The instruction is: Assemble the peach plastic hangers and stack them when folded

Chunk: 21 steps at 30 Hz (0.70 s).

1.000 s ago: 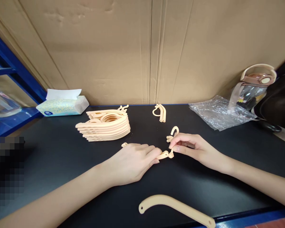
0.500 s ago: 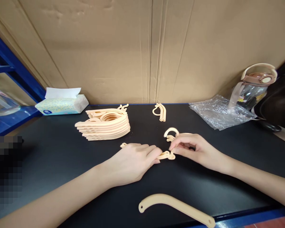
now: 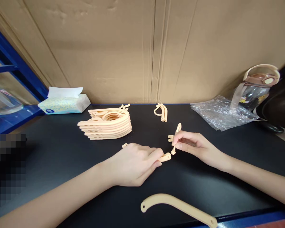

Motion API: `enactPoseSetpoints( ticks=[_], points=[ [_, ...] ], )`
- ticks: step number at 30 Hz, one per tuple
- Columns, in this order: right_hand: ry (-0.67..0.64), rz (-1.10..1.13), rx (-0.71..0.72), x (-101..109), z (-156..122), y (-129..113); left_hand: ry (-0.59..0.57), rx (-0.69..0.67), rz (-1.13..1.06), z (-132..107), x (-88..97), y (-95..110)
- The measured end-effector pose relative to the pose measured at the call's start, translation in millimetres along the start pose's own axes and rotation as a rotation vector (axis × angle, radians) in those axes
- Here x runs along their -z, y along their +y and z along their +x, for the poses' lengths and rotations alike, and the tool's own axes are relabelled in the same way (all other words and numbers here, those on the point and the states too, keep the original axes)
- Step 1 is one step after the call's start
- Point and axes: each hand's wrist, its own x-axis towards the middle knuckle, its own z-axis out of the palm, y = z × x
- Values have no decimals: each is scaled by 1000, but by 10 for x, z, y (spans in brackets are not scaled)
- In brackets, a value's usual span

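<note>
My left hand [image 3: 139, 163] is closed around a cream plastic hanger arm [image 3: 165, 157]; its holed end sticks out past my fingertips, and most of it is hidden under my palm. Between thumb and fingers, my right hand [image 3: 196, 145] pinches a hanger hook [image 3: 178, 128], seen nearly edge-on. The hook's lower knob is just right of the arm's end, with a small gap. Behind my right fingers shows a bit of another cream piece [image 3: 170, 138], mostly covered. One loose curved hanger arm [image 3: 175, 204] lies near the front edge.
A stack of folded cream hangers [image 3: 109, 125] stands at the back left, with another folded hanger [image 3: 162, 112] at the back middle. Further left is a tissue pack [image 3: 64, 104]. Clear plastic wrap [image 3: 223, 114] and a drinking bottle [image 3: 256, 87] are at the right, against a cardboard wall [image 3: 104, 47].
My right hand has turned the hook from showing its open curve to nearly edge-on. Its knob has come off the arm's end. My left hand keeps its grip; the view shifts slightly.
</note>
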Motion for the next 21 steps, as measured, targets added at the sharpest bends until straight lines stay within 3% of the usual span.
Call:
enactPoseSetpoints(
  ticks=[9, 21],
  points=[
    [-25, 91, 14, 8, 17, 20, -25, 5, 5, 7, -56, 16],
    [-53, -114, 24, -10, -2, -58, 31, -67, 102, 23, -101, 36]
  ],
)
